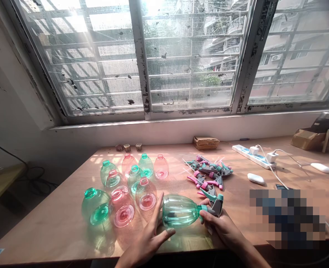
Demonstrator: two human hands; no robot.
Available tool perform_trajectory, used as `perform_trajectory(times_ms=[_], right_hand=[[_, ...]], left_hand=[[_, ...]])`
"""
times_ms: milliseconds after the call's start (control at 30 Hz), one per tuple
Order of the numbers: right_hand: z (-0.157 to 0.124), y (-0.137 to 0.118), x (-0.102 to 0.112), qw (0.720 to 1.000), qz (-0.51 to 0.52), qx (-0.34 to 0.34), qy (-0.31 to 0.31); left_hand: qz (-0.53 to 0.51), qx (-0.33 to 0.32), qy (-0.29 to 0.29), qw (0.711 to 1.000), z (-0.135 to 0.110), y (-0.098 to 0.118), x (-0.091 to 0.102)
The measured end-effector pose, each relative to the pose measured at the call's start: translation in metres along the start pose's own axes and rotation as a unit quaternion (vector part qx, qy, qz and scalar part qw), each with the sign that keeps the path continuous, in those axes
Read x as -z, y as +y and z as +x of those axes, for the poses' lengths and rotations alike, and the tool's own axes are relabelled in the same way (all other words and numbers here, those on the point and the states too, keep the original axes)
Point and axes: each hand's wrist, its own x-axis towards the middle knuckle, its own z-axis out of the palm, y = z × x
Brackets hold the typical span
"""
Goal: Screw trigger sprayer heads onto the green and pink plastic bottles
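Observation:
A clear green spray bottle (pixel 179 211) lies sideways above the near part of the table, its base to the left. My right hand (pixel 217 223) is closed around its neck, where the grey and green trigger sprayer (pixel 216 205) sits on the mouth. At the base end, my left hand (pixel 153 227) is open, thumb and fingers spread; whether it touches the bottle I cannot tell. Left of it stand several open-necked bottles, among them a green bottle (pixel 96 206) and a pink bottle (pixel 122 208). Beyond my right hand lies a pile of pink, green and grey trigger sprayers (pixel 209 171).
A small cardboard box (pixel 206 143) and several small square objects (pixel 126 147) sit along the back. On the right are a power strip (pixel 253 156) with plugged-in chargers, a white oval case (pixel 255 178), cables and a blurred-out patch. A barred window rises behind the table (pixel 66 208).

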Motion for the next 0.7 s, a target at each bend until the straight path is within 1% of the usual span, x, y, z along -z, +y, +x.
perform_trajectory(times_ms=[133,267,400,500,600,700], right_hand=[[-0.001,0.002,0.002,1.0,0.003,-0.006,-0.003],[-0.001,0.008,0.004,1.0,0.006,-0.009,-0.006],[0.0,0.011,0.004,1.0,0.015,-0.008,-0.011],[0.001,0.009,0.003,1.0,0.014,-0.006,-0.011],[0.0,0.005,0.002,1.0,0.012,-0.006,-0.004],[-0.002,0.002,0.0,1.0,0.016,-0.017,0.0]], left_hand=[[0.032,0.019,0.008,0.999,-0.002,0.003,0.002],[0.031,0.046,0.001,0.998,-0.004,0.003,0.005],[0.03,0.024,0.01,0.999,-0.003,-0.002,0.005],[0.004,-0.001,0.022,1.0,0.0,-0.008,0.003],[-0.034,-0.01,0.007,0.999,0.002,-0.012,0.002],[-0.047,-0.004,-0.008,0.999,0.002,-0.008,0.001]])
